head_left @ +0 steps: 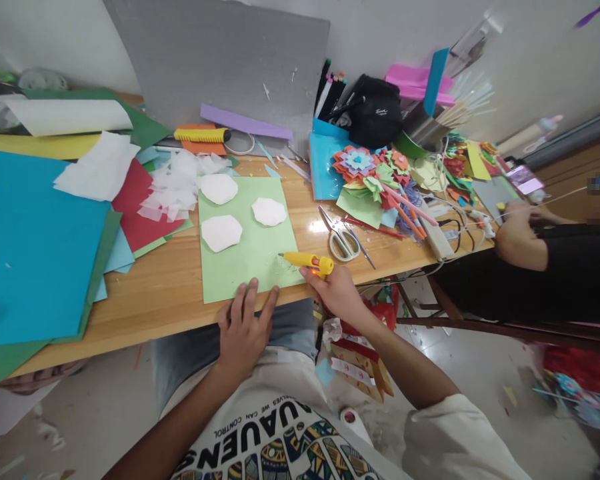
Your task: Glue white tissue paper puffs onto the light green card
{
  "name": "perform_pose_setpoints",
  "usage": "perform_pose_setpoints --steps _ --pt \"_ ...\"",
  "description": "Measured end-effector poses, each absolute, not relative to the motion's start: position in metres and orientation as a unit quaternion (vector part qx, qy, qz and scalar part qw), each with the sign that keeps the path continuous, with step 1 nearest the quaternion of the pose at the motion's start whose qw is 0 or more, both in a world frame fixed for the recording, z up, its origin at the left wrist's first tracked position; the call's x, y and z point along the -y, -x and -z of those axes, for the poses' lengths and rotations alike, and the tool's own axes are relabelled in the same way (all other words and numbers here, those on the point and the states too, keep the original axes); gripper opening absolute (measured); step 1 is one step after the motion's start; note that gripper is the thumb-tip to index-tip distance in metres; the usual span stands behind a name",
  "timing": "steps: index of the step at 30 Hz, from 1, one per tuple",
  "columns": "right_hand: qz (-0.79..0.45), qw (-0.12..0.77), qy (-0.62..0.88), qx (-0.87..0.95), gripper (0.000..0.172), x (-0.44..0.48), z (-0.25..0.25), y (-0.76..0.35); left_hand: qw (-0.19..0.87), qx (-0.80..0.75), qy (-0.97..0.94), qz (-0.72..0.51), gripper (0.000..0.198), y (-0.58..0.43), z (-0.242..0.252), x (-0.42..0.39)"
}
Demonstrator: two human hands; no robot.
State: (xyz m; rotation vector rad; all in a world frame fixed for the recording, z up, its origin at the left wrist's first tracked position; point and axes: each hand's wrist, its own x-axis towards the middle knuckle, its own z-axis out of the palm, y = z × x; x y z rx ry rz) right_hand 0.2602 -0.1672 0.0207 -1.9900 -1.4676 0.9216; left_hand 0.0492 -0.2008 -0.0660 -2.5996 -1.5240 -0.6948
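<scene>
My right hand (337, 292) is wrapped round a yellow hot glue gun (307, 261), its nozzle pointing left, low over the lower right part of a light green paper sheet (250, 267). Thin glue-like strands or marks show on the sheet beneath the nozzle. Fingers apart, my left hand (247, 320) rests on the sheet's near edge and the table edge. Three white paper pieces with uneven edges lie on the sheet: one at upper left (219, 189), one at lower left (222, 233) and one at right (269, 212).
Scissors (343, 240) lie right of the sheet, near paper flowers (357, 163). Large blue paper (35, 247) and white scraps (175, 183) cover the left side. A yellow cutter (201, 135) lies behind. Cables (460, 223) and another person's arm (523, 243) are at right.
</scene>
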Motion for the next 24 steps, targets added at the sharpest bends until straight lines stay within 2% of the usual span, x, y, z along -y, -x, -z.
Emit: perform_pose_setpoints --steps 6,14,20,24 --pt "-0.276 0.275 0.710 0.587 0.042 0.164 -0.014 -0.265 0.040 0.493 0.841 0.222 0.062 -0.049 0.067 0.201" --pt "-0.360 0.262 0.717 0.536 0.043 0.172 -0.020 -0.266 0.019 0.492 0.840 0.227 0.064 -0.050 0.068 0.201" --pt "-0.341 0.259 0.718 0.549 0.043 0.170 -0.019 -0.264 0.006 0.499 0.847 0.183 0.059 -0.051 0.053 0.204" --pt "-0.297 0.295 0.708 0.569 0.041 0.165 -0.013 -0.265 -0.023 0.507 0.845 0.167 0.054 -0.055 0.044 0.202"
